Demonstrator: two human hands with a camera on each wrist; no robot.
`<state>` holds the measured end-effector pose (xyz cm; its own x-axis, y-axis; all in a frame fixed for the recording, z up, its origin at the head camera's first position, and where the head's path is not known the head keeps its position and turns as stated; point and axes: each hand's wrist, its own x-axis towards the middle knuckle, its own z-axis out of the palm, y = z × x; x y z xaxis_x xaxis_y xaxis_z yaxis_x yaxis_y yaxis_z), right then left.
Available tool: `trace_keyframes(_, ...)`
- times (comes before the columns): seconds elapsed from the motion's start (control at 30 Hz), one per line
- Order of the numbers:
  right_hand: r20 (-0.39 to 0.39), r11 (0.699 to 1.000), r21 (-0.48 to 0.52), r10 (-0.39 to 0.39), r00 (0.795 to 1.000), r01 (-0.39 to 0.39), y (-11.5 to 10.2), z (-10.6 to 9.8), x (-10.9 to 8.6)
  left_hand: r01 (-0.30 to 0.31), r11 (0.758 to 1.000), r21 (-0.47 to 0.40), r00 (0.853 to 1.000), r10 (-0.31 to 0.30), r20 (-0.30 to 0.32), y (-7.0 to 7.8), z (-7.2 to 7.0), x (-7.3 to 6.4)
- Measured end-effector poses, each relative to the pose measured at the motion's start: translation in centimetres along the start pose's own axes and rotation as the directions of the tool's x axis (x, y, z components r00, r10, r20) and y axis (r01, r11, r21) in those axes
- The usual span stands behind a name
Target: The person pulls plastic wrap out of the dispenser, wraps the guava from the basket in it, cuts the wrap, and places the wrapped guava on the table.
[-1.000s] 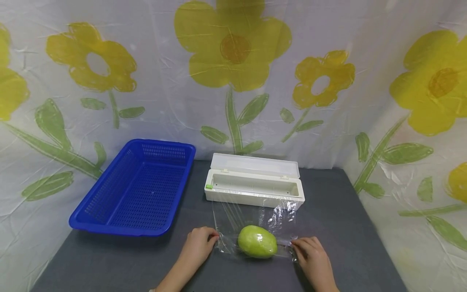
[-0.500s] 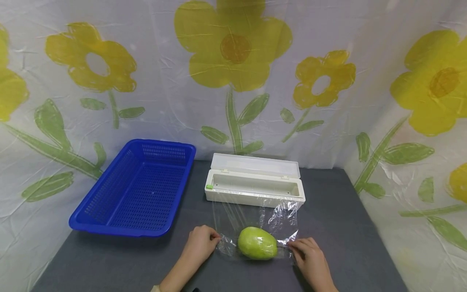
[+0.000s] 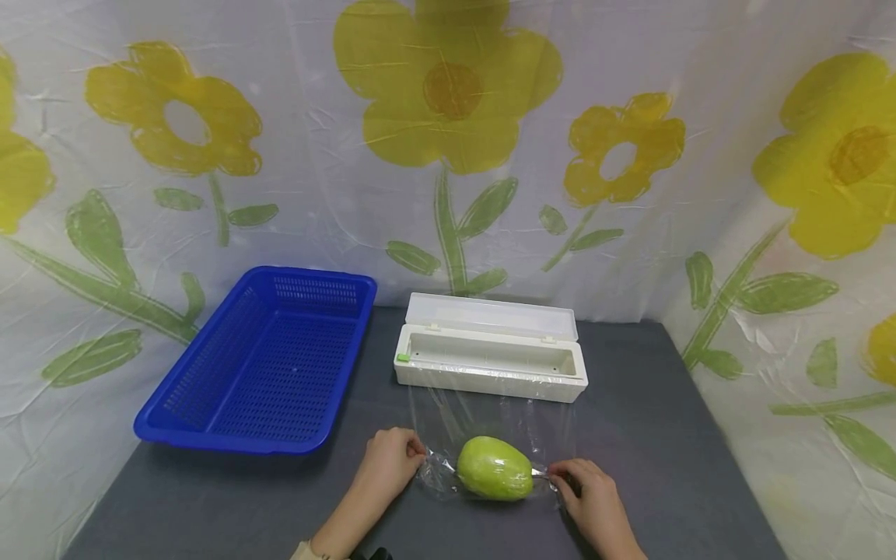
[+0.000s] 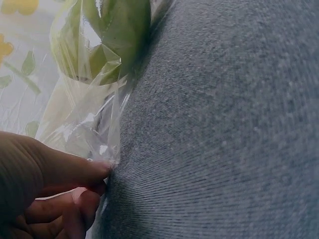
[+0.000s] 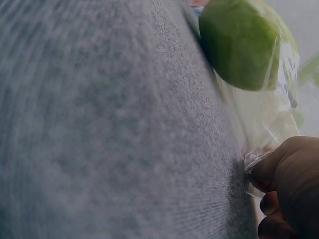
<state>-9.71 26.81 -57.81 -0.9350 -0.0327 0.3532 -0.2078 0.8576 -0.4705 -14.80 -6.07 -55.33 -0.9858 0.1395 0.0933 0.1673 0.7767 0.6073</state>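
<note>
A green, oval fruit (image 3: 495, 468) lies on the dark grey table with clear cling film (image 3: 437, 473) drawn over it. From the fruit the film runs back to the white dispenser box. My left hand (image 3: 389, 465) pinches the gathered film on the fruit's left; in the left wrist view thumb and finger meet on the wrinkled plastic (image 4: 94, 127). To the right of the fruit, my right hand (image 3: 592, 498) pinches the opposite end, and the right wrist view has the bunched film (image 5: 256, 159) between its fingertips. Both hands are close over the table cloth.
Behind the fruit stands the long white cling film box (image 3: 490, 381), its lid (image 3: 493, 315) tipped back and a green slider (image 3: 403, 358) at its left end. A blue plastic basket (image 3: 231, 445) sits at the left. A flowered curtain (image 3: 315, 194) closes off the back and sides.
Both hands have moved slightly inward toward the fruit, the right hand to the left and the left hand to the right. The film between them is gathered tighter at its ends.
</note>
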Motion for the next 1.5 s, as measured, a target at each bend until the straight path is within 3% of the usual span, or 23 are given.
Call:
trace_keyframes(0.1, 0.000, 1.000, 0.018, -0.003, 1.000, 0.003, -0.1, 0.0, 0.0, -0.022, 1.000, 0.003, 1.000, 0.022, -0.004, 0.0, 0.0, -0.2)
trace_keyframes(0.2, -0.038, 0.998, 0.013, -0.061, 0.997, 0.062, 0.1, 0.1, -0.1, -0.057, 0.998, 0.020, 0.998, 0.057, -0.011, 0.1, 0.0, -0.4)
trace_keyframes(0.37, -0.113, 0.980, -0.020, -0.201, 0.973, 0.200, 0.4, 0.3, -0.1, -0.109, 0.992, 0.071, 0.994, 0.109, 0.000, 0.1, 0.0, -0.7)
trace_keyframes(0.63, -0.111, 0.955, -0.046, -0.298, 0.948, 0.294, 0.8, 0.2, -0.1, -0.221, 0.960, 0.173, 0.975, 0.223, 0.008, 0.2, -0.3, -1.5)
trace_keyframes(0.77, -0.104, 0.937, -0.046, -0.351, 0.931, 0.348, 1.1, 0.0, -0.2, -0.215, 0.953, 0.215, 0.977, 0.207, 0.059, 0.5, -0.7, -2.1)
trace_keyframes(0.9, -0.050, 0.944, -0.079, -0.325, 0.944, 0.320, 0.6, -0.5, -0.4, -0.197, 0.952, 0.233, 0.978, 0.176, 0.110, 0.6, -1.0, -2.4)
trace_keyframes(1.03, 0.113, 0.971, -0.111, -0.198, 0.974, 0.211, -0.1, -1.3, -0.7, -0.225, 0.944, 0.240, 0.972, 0.202, 0.117, 0.5, -1.1, -2.8)
trace_keyframes(1.17, 0.224, 0.985, -0.130, -0.085, 0.971, 0.116, -0.5, -1.7, -1.1, -0.259, 0.934, 0.247, 0.965, 0.239, 0.108, 0.2, -1.1, -3.2)
trace_keyframes(1.3, 0.163, 0.983, -0.112, -0.129, 0.978, 0.148, -0.2, -1.8, -1.7, -0.272, 0.932, 0.239, 0.962, 0.259, 0.086, 0.2, -1.1, -3.5)
trace_keyframes(1.5, 0.028, 0.963, -0.129, -0.234, 0.972, 0.236, 0.3, -1.7, -2.0, -0.305, 0.928, 0.212, 0.949, 0.314, -0.010, 0.6, -1.5, -3.9)
